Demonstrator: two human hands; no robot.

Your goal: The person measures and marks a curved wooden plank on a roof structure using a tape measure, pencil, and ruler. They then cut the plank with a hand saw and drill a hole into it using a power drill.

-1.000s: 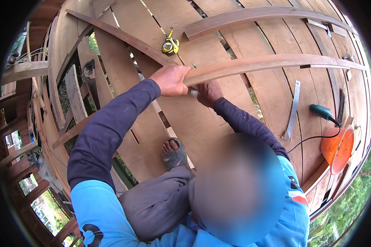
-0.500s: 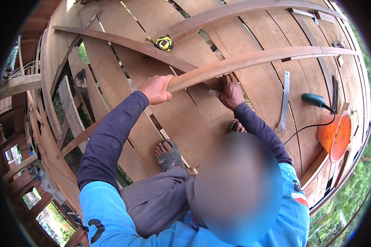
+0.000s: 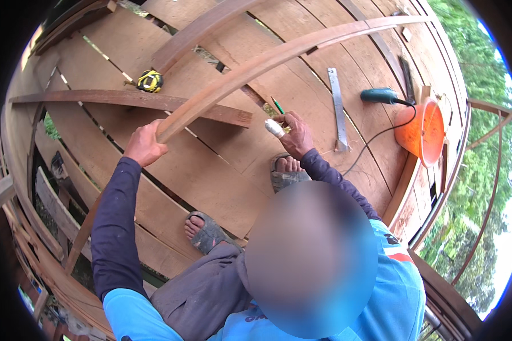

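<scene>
My left hand is closed around the near end of a long, narrow wooden board, which runs away to the far right. A green pencil sticks up from my right hand, its fingers closed on it. White wrapping covers one digit of that hand. The right hand is apart from the long board, to its near side. Under the long board a shorter, darker wooden beam lies crosswise, its cut end showing left of my right hand.
A yellow and black tape measure sits beyond the beam. To the right are a metal ruler, a green corded power tool and an orange bucket on its side. Gaps show between the floor planks. My sandalled feet stand below.
My right hand has come away from the boards toward the right, and a pencil now shows in it. My left hand still grips the long board. The whole view has turned and shifted.
</scene>
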